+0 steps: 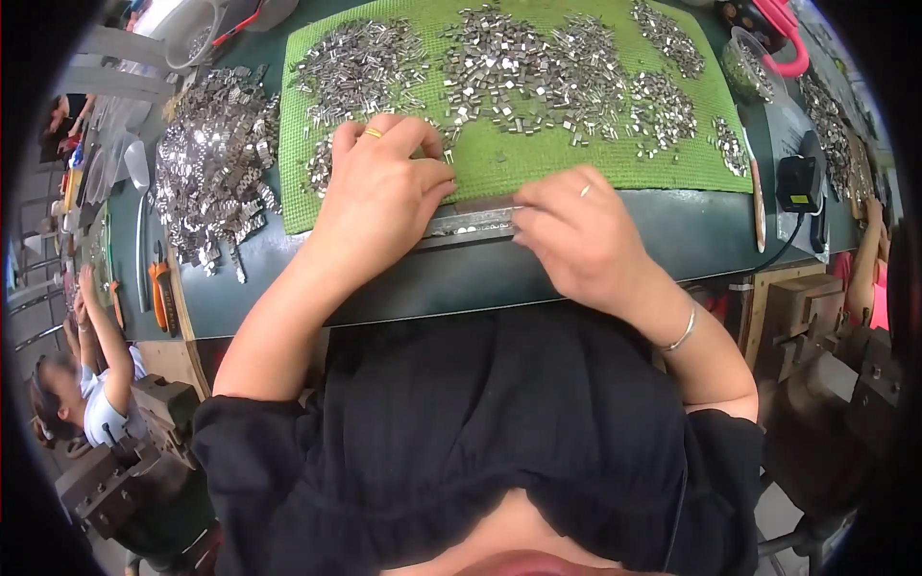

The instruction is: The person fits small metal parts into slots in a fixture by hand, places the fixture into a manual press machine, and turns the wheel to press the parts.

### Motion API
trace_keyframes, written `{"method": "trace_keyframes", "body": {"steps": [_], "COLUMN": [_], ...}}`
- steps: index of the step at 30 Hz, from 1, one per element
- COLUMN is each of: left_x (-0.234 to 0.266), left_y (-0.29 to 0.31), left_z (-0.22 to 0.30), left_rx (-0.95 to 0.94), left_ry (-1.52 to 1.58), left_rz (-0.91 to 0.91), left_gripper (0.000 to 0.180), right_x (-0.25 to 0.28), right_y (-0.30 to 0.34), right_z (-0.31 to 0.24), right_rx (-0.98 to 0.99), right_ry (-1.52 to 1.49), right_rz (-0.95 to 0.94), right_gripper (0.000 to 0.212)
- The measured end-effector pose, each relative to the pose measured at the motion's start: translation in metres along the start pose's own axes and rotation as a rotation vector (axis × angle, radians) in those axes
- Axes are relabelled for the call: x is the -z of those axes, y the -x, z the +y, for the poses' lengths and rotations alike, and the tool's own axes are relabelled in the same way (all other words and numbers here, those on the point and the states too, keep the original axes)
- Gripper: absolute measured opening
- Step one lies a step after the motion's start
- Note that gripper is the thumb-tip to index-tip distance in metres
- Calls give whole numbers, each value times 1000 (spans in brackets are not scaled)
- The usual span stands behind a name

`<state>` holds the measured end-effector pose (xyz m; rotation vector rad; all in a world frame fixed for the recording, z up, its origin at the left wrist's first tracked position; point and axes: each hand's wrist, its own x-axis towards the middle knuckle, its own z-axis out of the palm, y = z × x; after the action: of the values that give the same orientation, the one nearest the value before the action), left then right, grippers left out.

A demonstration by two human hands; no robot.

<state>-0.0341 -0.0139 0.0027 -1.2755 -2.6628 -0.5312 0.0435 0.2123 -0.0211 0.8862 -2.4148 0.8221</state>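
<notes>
A narrow metal bar point(471, 227) with a row of small shiny pieces along it lies at the near edge of the green textured mat point(509, 158). My right hand point(583, 235) has its fingers closed around the bar's right part. Just above the bar's left end is my left hand point(384, 187), palm down, thumb and forefinger pressed together. Anything between those fingertips is too small or hidden to make out. Loose small metal pieces point(360, 67) lie in a heap beyond my left hand, and another heap of metal pieces point(509, 67) spreads over the mat's middle.
Left of the mat is a pile of linked metal strips point(211, 158), with orange-handled pliers point(163, 288) nearer me. A plastic cup point(749, 67), pink-handled scissors point(783, 34) and a black device point(799, 182) are at the right. Another person point(106, 394) works at far left.
</notes>
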Motion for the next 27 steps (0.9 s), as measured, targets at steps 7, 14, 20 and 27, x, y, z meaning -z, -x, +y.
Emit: {"method": "trace_keyframes", "body": {"steps": [7,14,20,27], "left_x": [-1,1,-5,15], "left_y": [2,18,22,13], "left_z": [20,39,42,30], "left_rx": [60,95,-30,-157], "left_ry": [146,420,209,235], "left_rz": [82,-19,54,-50], "left_gripper": [8,14,18,23], "right_x": [-7,-6,-6,-2], "right_y": [-41,-47,-43,-46], "right_z": [28,25,40,52], "right_rx": [-290,-349,-207,-218], "right_ry": [135,253,121,69], "right_rz": [-202,-252,-240,-278], "right_gripper": [7,5,10,11]}}
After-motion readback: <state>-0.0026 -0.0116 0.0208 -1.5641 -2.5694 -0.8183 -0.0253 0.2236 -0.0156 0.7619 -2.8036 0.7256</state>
